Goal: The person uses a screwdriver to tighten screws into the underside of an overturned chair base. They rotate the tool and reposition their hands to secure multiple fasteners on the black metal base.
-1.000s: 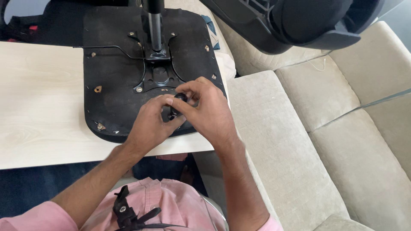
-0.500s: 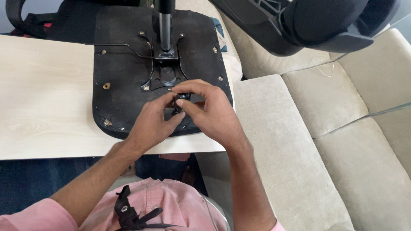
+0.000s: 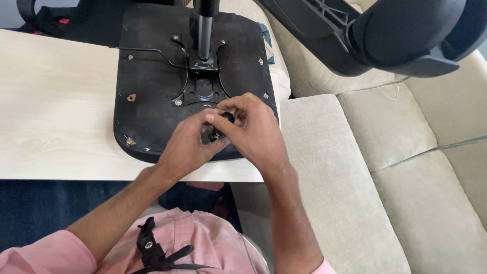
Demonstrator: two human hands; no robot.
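Head camera looks down at a black chair seat (image 3: 152, 91) lying upside down on the pale wood bench (image 3: 56, 101). Your left hand (image 3: 185, 149) and right hand (image 3: 256, 132) meet over the near edge of the seat. Both sets of fingers pinch one small black part (image 3: 219, 127) between them, just above the seat bottom. It looks like hard plastic or metal, but most of it is hidden, so its shape is hard to tell.

The shiny metal post (image 3: 205, 28) already stands on the dark metal plate (image 3: 202, 86) in the middle of the seat, and small screws show at the plate's corners. The little part is not on the seat yet, so I think that bit is left to do.

The seat bottom looks rough and dusty. A thin bent wire lever (image 3: 152, 52) sticks out to the left. To the right sits a soft, nubby beige sofa (image 3: 324, 167). A smooth black chair back (image 3: 395, 35) hangs at the far right.
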